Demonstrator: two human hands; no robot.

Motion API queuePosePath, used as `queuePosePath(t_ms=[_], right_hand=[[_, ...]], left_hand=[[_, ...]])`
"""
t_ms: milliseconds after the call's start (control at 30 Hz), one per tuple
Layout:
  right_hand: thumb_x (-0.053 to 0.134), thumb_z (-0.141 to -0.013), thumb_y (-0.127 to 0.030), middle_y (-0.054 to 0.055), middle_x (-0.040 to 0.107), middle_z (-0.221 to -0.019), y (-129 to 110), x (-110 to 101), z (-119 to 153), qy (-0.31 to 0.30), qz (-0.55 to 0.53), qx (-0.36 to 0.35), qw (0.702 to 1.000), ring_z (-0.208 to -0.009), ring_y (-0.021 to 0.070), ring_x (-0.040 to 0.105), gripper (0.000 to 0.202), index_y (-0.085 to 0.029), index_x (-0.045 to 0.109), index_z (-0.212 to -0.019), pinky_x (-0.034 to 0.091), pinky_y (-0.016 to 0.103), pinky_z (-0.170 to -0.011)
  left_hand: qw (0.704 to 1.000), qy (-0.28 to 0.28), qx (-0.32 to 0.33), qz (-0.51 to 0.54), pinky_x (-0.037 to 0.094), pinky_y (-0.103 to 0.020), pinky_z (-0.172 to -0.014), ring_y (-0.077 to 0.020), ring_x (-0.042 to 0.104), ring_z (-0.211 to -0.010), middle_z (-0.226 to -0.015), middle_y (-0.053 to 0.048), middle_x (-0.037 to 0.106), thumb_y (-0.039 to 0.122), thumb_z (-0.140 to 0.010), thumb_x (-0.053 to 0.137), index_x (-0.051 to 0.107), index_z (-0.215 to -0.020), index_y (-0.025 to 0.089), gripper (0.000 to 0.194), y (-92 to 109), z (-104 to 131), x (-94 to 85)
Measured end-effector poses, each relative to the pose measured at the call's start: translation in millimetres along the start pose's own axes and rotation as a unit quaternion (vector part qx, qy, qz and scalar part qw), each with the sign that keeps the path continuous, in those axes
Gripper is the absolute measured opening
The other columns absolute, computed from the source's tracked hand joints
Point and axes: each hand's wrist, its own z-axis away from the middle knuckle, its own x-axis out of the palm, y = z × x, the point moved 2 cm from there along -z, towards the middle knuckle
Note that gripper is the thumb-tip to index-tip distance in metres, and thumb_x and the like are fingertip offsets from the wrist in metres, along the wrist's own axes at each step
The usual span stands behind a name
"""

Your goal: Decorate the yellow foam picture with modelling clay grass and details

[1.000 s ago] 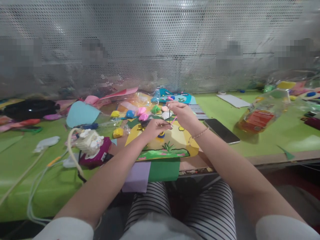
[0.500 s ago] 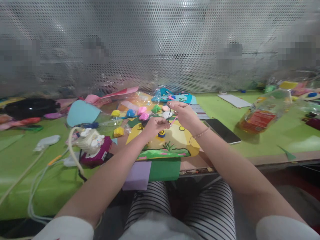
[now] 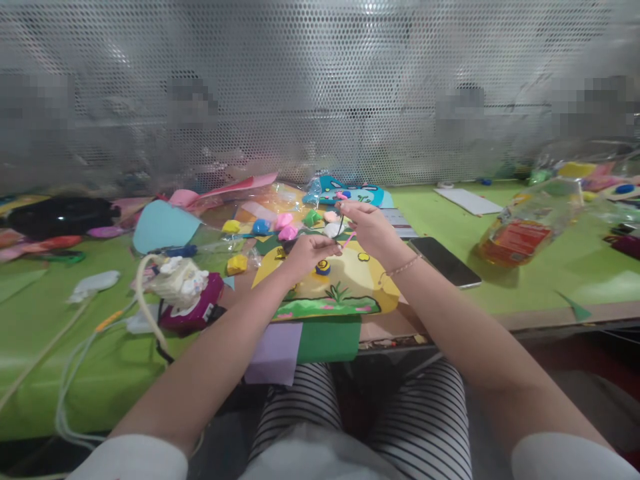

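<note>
Thin black strand point(image 3: 342, 225) bowed between left hand point(image 3: 309, 255) and right hand point(image 3: 369, 220), above yellow picture point(image 3: 376, 280) on counter point(image 3: 520, 292); fingers point(image 3: 326, 247) of both pinched it. Looked light, soft, likely easy to snap; ends seemed safest hold.

This looks like a craft workshop: a green table point(image 3: 530, 300) crosses the middle of the frame, strewn with coloured paper point(image 3: 330, 340), clay-like lumps point(image 3: 287, 233) and a decorated yellow sheet point(image 3: 355, 277), while a perforated metal screen point(image 3: 320, 87) spans the top.
</note>
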Motion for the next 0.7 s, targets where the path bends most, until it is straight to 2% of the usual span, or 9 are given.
queuePosePath(t_ms=[133,233,533,700], right_hand=[[0.08,-0.058,-0.047,-0.001,0.07,-0.086,1.1,-0.6,-0.4,0.0,0.001,0.002,1.0,-0.092,0.0191,0.059,0.023,-0.027,0.071,-0.065,0.044,0.035,-0.08],[0.08,-0.059,-0.046,-0.001,0.069,-0.086,2.0,-0.7,-1.0,-0.005,0.0,0.003,1.0,-0.092,0.0186,0.059,0.022,-0.027,0.071,-0.066,0.044,0.035,-0.081],[0.079,-0.061,-0.04,-0.001,0.068,-0.084,2.2,1.2,-0.2,-0.017,-0.014,0.005,1.0,-0.092,0.0176,0.058,0.017,-0.026,0.07,-0.065,0.043,0.034,-0.084],[0.079,-0.061,-0.039,-0.002,0.068,-0.083,1.4,3.4,1.5,-0.027,-0.023,0.011,0.999,-0.09,0.0169,0.058,0.018,-0.025,0.069,-0.063,0.043,0.034,-0.083]], left_hand=[[1.0,-0.006,0.008,0.002,0.047,-0.03,-0.071,-0.0181,0.062,-0.076,-0.079,-0.004,0.072,0.052,-0.068,0.073,0.074,-0.078,0.018,0.035,-5.1,-1.3,-0.6],[1.0,-0.015,0.012,0.008,0.047,-0.032,-0.078,-0.0199,0.064,-0.083,-0.086,-0.006,0.072,0.052,-0.065,0.075,0.074,-0.081,0.017,0.038,-5.7,-1.8,0.1],[1.0,-0.003,0.012,0.0,0.046,-0.031,-0.074,-0.0195,0.063,-0.081,-0.086,-0.007,0.074,0.056,-0.072,0.068,0.075,-0.085,0.018,0.041,4.3,2.3,3.3],[1.0,0.017,0.016,0.012,0.046,-0.031,-0.074,-0.0195,0.064,-0.078,-0.081,-0.006,0.073,0.055,-0.068,0.071,0.073,-0.074,0.018,0.037,2.1,1.5,2.9]])
